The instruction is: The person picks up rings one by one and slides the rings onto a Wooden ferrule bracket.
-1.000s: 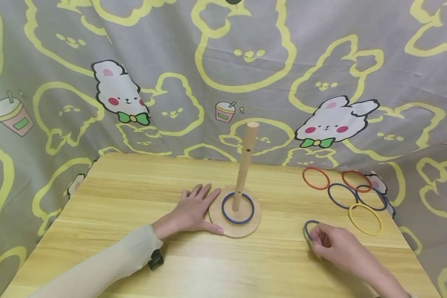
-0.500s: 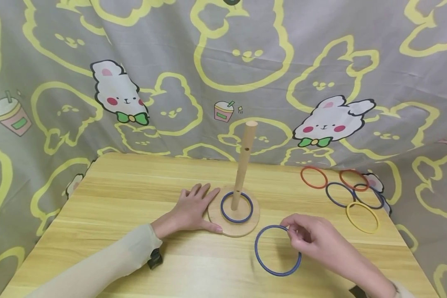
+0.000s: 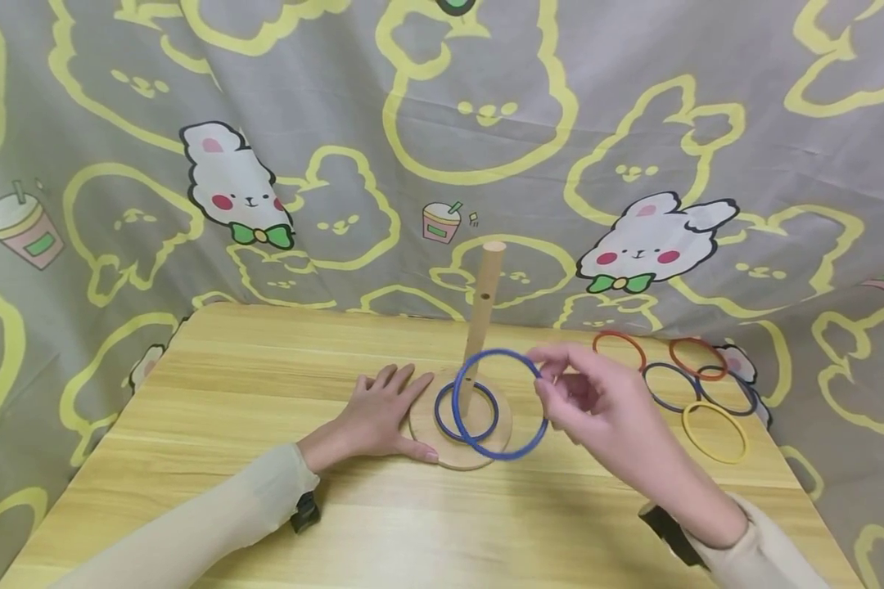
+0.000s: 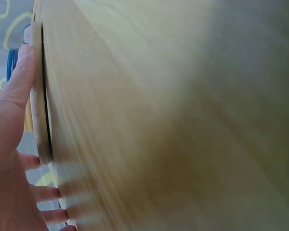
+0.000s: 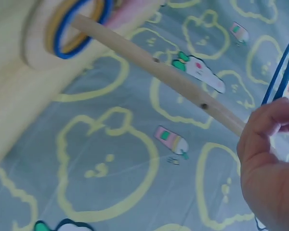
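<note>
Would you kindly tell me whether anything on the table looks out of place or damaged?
Nothing looks spilled or damaged; the peg stand sits flat on the table. Slightly untidy, at most: in the far right corner, a red ring overlaps a dark blue ring close to the edge.

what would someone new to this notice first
Probably the tall wooden peg, standing upright from its round base around the middle of the table. Next might be the bright blue ring pinched by the right hand, overlapping the peg's lower part in the head view. The red, blue and yellow loose rings at the table's far right would likely draw the eye too.
</note>
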Action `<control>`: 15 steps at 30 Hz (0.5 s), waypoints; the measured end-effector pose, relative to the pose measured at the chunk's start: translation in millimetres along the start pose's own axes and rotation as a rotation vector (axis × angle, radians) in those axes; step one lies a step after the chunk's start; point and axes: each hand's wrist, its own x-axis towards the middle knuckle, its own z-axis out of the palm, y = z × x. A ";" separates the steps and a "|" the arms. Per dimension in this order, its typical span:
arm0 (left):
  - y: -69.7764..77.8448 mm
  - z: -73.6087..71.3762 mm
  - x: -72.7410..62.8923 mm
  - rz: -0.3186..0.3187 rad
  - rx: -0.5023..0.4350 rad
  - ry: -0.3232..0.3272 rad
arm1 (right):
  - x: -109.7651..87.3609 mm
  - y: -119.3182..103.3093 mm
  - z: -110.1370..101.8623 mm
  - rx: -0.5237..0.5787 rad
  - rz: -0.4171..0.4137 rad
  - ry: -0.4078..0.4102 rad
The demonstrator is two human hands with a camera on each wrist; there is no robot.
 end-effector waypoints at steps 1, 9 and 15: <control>-0.1 0.1 -0.1 -0.002 -0.002 -0.002 | 4.4 -3.2 -0.5 0.033 0.004 0.016; 0.8 -0.3 -0.9 0.000 -0.016 -0.003 | 36.6 -21.2 -2.0 0.283 -0.002 0.166; 1.3 -0.6 -0.4 0.000 -0.011 -0.002 | 54.7 -26.5 -2.8 0.364 -0.021 0.274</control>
